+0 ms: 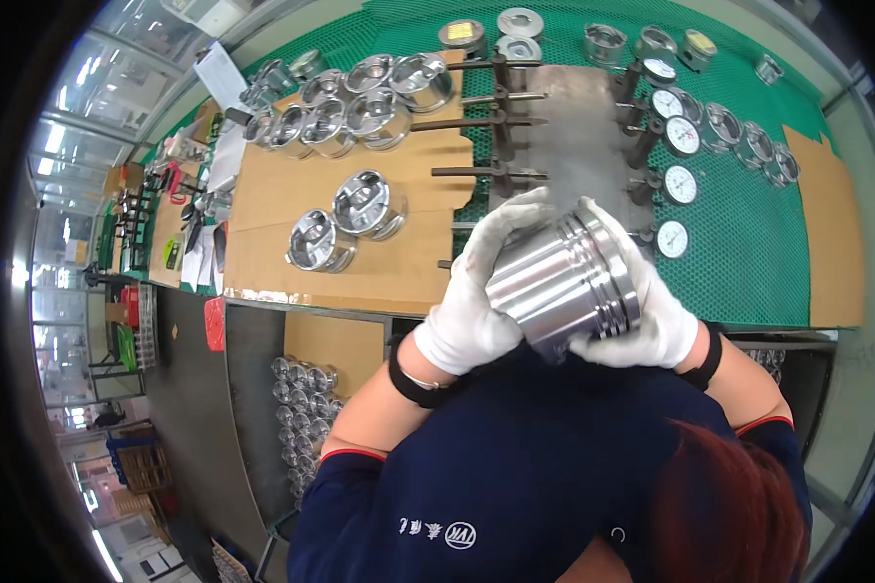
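Observation:
Both my hands wear white gloves and hold one large shiny piston point(554, 282) close to my chest, tilted on its side. My left hand point(476, 291) wraps the skirt end, its fingers over the top and thumb underneath. Around the ring-groove end curls my right hand point(656, 316), with its thumb below. Just beyond the piston lies a grey metal plate point(583, 126), flanked by rods on stands and dial gauges point(681, 185). Two pistons stand on the cardboard to the left, one of them a silver piston point(367, 204) nearest my left hand.
Several pistons point(374, 117) stand grouped on the cardboard sheet point(262, 214). More pistons point(724, 126) sit on the green mat point(739, 262) at right, beside another cardboard piece point(826, 233). Below the bench, a shelf holds many pistons point(301, 418). Tools and papers point(200, 255) lie far left.

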A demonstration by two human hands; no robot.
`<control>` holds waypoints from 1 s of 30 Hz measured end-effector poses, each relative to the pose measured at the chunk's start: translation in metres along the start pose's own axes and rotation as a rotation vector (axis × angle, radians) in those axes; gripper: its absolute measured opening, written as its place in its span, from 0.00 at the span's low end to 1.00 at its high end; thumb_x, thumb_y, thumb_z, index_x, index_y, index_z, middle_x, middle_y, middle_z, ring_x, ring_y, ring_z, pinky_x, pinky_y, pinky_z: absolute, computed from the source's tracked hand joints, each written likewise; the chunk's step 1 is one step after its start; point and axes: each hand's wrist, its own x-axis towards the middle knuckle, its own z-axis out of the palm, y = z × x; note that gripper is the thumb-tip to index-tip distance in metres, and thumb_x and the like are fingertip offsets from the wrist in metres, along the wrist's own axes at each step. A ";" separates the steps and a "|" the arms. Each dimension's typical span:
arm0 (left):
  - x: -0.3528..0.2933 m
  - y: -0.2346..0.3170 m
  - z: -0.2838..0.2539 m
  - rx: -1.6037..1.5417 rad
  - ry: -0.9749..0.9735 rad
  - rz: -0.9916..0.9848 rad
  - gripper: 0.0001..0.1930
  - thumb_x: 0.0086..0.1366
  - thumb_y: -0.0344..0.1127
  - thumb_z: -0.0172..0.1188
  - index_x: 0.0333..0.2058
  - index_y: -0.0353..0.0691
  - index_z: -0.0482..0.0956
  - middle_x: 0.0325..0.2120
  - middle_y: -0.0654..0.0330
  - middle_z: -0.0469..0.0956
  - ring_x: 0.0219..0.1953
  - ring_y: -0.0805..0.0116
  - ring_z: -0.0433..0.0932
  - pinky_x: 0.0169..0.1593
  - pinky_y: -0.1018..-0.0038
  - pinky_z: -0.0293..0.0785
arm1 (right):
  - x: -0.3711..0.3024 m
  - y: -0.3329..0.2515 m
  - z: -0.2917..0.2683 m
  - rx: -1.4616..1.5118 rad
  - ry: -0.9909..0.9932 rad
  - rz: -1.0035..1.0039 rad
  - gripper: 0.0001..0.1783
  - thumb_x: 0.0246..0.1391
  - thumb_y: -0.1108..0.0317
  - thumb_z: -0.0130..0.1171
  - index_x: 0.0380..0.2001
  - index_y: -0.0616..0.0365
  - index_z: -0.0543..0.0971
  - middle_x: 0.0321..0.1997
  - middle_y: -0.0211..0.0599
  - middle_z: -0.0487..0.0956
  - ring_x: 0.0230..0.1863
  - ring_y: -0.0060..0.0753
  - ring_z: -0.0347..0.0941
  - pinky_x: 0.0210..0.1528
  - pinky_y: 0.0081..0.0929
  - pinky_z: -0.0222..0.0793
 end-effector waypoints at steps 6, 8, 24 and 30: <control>0.000 -0.009 -0.010 0.399 -0.242 -0.261 0.34 0.57 0.22 0.61 0.64 0.32 0.63 0.57 0.39 0.72 0.58 0.46 0.76 0.62 0.60 0.72 | -0.001 0.032 -0.029 -0.813 0.165 -0.154 0.60 0.32 0.63 0.79 0.70 0.61 0.58 0.59 0.57 0.70 0.58 0.60 0.68 0.62 0.45 0.67; 0.010 -0.014 0.005 0.444 -0.303 -0.108 0.37 0.54 0.25 0.67 0.64 0.35 0.64 0.58 0.38 0.71 0.58 0.41 0.75 0.62 0.58 0.72 | 0.008 0.032 -0.024 -0.883 0.133 -0.070 0.60 0.32 0.64 0.79 0.70 0.60 0.59 0.60 0.58 0.69 0.59 0.61 0.68 0.61 0.47 0.67; 0.034 -0.070 0.037 0.690 -0.199 0.061 0.51 0.43 0.36 0.80 0.66 0.40 0.61 0.60 0.41 0.67 0.59 0.38 0.71 0.60 0.55 0.72 | -0.032 0.085 -0.031 0.055 0.180 0.580 0.53 0.58 0.71 0.64 0.75 0.64 0.41 0.42 0.45 0.82 0.33 0.30 0.82 0.32 0.26 0.81; 0.041 -0.071 0.035 0.605 -0.240 -0.039 0.51 0.44 0.31 0.76 0.67 0.39 0.59 0.63 0.35 0.62 0.64 0.35 0.65 0.64 0.53 0.69 | -0.031 0.079 -0.034 0.196 0.183 0.615 0.55 0.59 0.71 0.62 0.76 0.62 0.34 0.46 0.49 0.78 0.33 0.34 0.82 0.33 0.28 0.82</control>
